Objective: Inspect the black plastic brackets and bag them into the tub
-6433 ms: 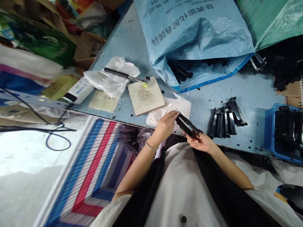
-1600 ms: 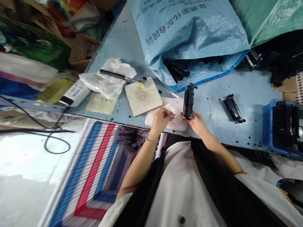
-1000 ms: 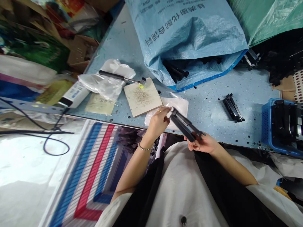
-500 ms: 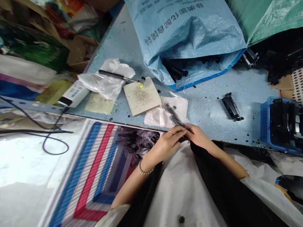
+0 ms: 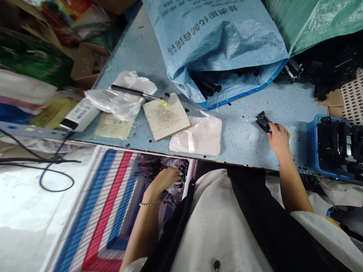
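My right hand (image 5: 279,138) reaches out over the blue speckled table (image 5: 244,132), its fingers closed on a black plastic part (image 5: 263,121) that lies there. My left hand (image 5: 166,177) is down below the table's front edge, inside a striped woven bag (image 5: 113,204). Its fingers lie stretched over clear-wrapped black parts (image 5: 176,170) in that bag. A stack of clear plastic sleeves (image 5: 198,135) rests on the table between my hands.
A blue woven sack (image 5: 224,45) holding black parts lies open at the back, beside a green sack (image 5: 320,19). A blue basket (image 5: 314,151) of black parts stands at the right. A small hammer (image 5: 138,93) rests on a wooden board (image 5: 166,116). A black cable (image 5: 42,177) trails at left.
Half a second ago both hands held a sleeved black part at the table edge. My left hand has dropped into the striped bag; my right has reached to the part on the table.
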A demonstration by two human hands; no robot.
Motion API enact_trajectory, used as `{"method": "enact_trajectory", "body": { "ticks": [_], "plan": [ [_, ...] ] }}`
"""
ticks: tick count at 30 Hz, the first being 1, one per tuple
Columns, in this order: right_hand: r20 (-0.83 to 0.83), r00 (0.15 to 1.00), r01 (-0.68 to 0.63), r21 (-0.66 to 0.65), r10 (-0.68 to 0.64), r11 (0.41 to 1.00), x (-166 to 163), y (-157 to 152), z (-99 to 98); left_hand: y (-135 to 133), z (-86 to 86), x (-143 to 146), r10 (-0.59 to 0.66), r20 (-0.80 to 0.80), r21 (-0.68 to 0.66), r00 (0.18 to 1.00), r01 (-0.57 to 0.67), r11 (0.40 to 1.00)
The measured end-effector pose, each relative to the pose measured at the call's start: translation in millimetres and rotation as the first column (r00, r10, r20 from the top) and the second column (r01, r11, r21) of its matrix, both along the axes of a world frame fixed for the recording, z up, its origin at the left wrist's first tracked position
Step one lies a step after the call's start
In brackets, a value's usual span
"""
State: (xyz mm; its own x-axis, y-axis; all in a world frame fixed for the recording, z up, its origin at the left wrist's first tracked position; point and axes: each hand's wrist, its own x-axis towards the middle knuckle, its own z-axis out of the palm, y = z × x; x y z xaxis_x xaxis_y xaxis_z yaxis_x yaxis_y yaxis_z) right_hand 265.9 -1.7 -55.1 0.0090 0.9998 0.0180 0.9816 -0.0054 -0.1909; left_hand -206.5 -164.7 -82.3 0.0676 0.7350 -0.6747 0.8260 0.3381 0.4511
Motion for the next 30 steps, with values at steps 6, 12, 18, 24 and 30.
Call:
{"method": "enact_trajectory", "body": {
  "ticks": [6,12,18,24,30],
  "plan": [
    [-0.044,0.963,-0.261,0.085,0.265,0.962,-34.9,-19.5,4.0,62.0,26.6,91.6,0.054,0.418,0.484,0.907,-0.273,0.832],
    [-0.118,0.993,-0.024,-0.056,0.017,0.998,-56.0,-45.0,19.7,118.2,2.6,139.4,0.108,0.079,0.653,0.991,-0.133,0.746],
    [-0.153,0.974,0.115,-0.302,-0.167,0.946,-50.3,-52.8,25.2,122.0,-0.8,109.0,0.169,0.39,0.529,0.905,-0.371,0.763],
    [-0.293,0.93,0.12,-0.333,-0.224,0.935,-38.0,-43.8,26.4,119.9,3.4,104.8,0.226,0.477,0.47,0.849,-0.464,0.751],
    [-0.863,0.208,-0.409,-0.504,-0.461,0.76,-88.8,-61.2,11.9,113.9,2.7,108.6,0.274,0.432,0.477,0.859,-0.475,0.74]
  ]
}}
